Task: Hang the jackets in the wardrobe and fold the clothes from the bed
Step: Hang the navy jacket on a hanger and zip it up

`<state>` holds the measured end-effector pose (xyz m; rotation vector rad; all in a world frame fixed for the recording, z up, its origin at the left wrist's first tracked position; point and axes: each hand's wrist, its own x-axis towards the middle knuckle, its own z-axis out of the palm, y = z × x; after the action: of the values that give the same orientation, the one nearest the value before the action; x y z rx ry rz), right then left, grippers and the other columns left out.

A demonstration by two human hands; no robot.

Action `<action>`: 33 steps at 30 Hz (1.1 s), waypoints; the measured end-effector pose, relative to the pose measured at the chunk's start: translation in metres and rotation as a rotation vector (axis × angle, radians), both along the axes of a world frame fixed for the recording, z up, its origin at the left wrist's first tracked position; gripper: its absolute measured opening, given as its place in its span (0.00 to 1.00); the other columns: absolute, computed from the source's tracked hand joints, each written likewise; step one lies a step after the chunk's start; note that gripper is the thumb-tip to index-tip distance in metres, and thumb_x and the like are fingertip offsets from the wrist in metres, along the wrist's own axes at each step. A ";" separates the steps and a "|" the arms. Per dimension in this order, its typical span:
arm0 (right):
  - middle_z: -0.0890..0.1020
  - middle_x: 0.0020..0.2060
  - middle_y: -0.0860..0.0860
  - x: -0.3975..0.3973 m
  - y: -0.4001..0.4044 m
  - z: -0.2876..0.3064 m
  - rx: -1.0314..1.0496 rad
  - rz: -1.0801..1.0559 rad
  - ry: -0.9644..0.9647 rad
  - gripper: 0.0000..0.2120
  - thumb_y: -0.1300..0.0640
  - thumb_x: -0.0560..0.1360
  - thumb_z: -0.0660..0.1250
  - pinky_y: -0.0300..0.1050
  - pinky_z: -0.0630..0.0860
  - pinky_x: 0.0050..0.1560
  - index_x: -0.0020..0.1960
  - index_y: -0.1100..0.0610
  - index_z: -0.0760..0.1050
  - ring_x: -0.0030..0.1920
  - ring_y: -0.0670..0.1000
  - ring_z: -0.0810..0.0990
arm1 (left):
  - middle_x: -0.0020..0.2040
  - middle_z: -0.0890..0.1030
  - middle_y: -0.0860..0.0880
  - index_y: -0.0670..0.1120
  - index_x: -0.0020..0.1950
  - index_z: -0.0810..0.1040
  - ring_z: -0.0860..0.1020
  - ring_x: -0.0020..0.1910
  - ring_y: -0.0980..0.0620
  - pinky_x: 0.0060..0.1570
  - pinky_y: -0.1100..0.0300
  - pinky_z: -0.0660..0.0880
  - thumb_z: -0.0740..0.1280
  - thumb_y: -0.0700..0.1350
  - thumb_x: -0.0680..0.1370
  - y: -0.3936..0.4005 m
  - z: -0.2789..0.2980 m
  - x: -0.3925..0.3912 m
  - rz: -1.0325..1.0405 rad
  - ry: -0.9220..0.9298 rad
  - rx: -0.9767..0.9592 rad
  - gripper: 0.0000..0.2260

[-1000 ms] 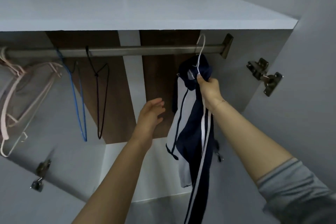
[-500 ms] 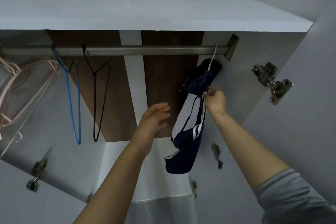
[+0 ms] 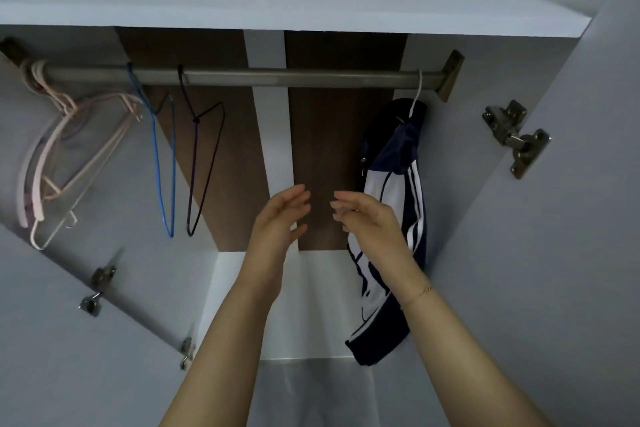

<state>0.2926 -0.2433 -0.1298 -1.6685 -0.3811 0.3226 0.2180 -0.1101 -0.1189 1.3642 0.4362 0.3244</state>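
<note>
A navy jacket (image 3: 403, 163) with white panels and white stripes on a white hanger (image 3: 418, 90); pale pink hangers (image 3: 52, 156), one blue hanger (image 3: 162, 163), one dark purple hanger (image 3: 204, 156); grey rail (image 3: 277, 76), brown back panels (image 3: 329, 149).

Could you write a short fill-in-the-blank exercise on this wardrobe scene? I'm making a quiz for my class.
1. The navy and white jacket hangs at the ____ end of the rail.
2. Its hanger is ____ in colour.
3. The left hand and right hand hold ____.
4. Between the pink hangers and the black hanger hangs a ____ hanger.

Missing words: right; white; nothing; blue
</note>
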 end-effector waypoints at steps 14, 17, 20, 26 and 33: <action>0.84 0.52 0.44 -0.131 -0.031 0.001 0.033 0.146 0.126 0.10 0.58 0.81 0.63 0.32 0.78 0.50 0.54 0.46 0.80 0.49 0.42 0.83 | 0.60 0.81 0.55 0.53 0.63 0.78 0.78 0.60 0.59 0.66 0.52 0.73 0.64 0.43 0.80 -0.040 -0.002 -0.151 0.241 0.037 -0.017 0.12; 0.84 0.50 0.43 -0.169 -0.043 0.003 0.017 0.190 0.116 0.09 0.58 0.81 0.64 0.31 0.78 0.47 0.55 0.47 0.80 0.48 0.40 0.83 | 0.62 0.79 0.53 0.53 0.62 0.78 0.78 0.61 0.56 0.67 0.51 0.72 0.64 0.43 0.80 -0.054 -0.005 -0.198 0.285 0.043 -0.029 0.12; 0.84 0.51 0.43 -0.214 -0.054 0.001 0.011 0.251 0.131 0.08 0.56 0.80 0.64 0.30 0.77 0.45 0.53 0.46 0.80 0.49 0.40 0.83 | 0.63 0.79 0.54 0.54 0.62 0.78 0.77 0.62 0.56 0.67 0.51 0.72 0.63 0.44 0.81 -0.069 -0.010 -0.252 0.334 0.054 -0.041 0.11; 0.84 0.53 0.42 -0.297 -0.078 -0.005 -0.015 0.450 0.153 0.09 0.55 0.79 0.66 0.33 0.79 0.48 0.57 0.48 0.80 0.52 0.42 0.83 | 0.61 0.80 0.56 0.54 0.62 0.78 0.79 0.58 0.60 0.62 0.58 0.74 0.62 0.42 0.81 -0.108 -0.019 -0.353 0.454 0.061 -0.075 0.13; 0.83 0.55 0.40 -0.348 -0.104 -0.006 -0.039 0.696 0.189 0.11 0.54 0.77 0.69 0.36 0.79 0.50 0.58 0.46 0.80 0.55 0.44 0.82 | 0.59 0.81 0.59 0.55 0.61 0.79 0.80 0.59 0.58 0.61 0.56 0.75 0.64 0.42 0.80 -0.164 -0.020 -0.438 0.654 0.062 -0.116 0.13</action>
<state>-0.0558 -0.3474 -0.1356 -1.4822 -0.8112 0.9983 -0.2195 -0.2739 -0.1394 1.0913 0.9394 0.7795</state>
